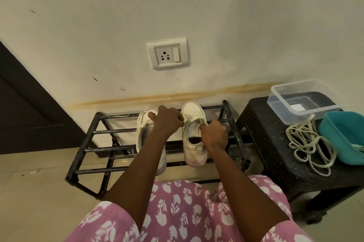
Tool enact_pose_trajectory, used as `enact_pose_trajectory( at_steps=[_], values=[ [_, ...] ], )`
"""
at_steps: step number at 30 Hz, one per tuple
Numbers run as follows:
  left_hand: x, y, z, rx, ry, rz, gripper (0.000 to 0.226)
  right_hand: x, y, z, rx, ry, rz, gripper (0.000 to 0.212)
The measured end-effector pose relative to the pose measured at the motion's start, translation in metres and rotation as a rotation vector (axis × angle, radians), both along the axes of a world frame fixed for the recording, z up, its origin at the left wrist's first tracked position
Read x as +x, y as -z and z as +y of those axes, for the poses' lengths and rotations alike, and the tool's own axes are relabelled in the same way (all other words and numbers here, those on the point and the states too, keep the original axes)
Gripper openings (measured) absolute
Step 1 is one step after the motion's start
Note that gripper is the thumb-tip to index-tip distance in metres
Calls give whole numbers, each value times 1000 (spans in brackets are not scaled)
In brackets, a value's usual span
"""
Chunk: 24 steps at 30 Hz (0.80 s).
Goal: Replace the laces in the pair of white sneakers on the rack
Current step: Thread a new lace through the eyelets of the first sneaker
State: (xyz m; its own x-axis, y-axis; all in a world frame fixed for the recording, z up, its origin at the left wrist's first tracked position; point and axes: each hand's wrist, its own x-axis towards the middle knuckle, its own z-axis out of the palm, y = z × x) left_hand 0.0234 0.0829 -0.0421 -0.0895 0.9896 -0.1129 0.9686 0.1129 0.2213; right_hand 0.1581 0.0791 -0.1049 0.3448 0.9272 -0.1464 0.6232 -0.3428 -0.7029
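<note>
Two white sneakers stand side by side on a black metal rack (94, 149), toes toward the wall. My left hand (166, 120) hovers between them and pinches a lace end of the right sneaker (194, 143) near its upper eyelets. My right hand (214, 135) grips the other lace end at that shoe's right side, beside the tongue. The left sneaker (143, 125) is largely hidden behind my left forearm. A loose bundle of pale laces (307, 143) lies on the black stool to the right.
A black woven stool (264, 135) stands right of the rack, carrying a clear plastic box (303, 99) and a teal tub (342, 135). A wall socket (167, 54) sits above the rack. A dark door (25, 107) is at the left. My pink patterned dress fills the foreground.
</note>
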Motion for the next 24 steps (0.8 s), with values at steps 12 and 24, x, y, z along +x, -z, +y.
enact_pose_trajectory(
  at_steps=[12, 24],
  values=[
    [-3, -1, 3, -60, -33, -19, 13, -2, -4, -2, 6, -27, -47, 34],
    [6, 5, -3, -303, -214, -459, 20, -1, -2, 0, 7, -17, -59, 34]
  ],
)
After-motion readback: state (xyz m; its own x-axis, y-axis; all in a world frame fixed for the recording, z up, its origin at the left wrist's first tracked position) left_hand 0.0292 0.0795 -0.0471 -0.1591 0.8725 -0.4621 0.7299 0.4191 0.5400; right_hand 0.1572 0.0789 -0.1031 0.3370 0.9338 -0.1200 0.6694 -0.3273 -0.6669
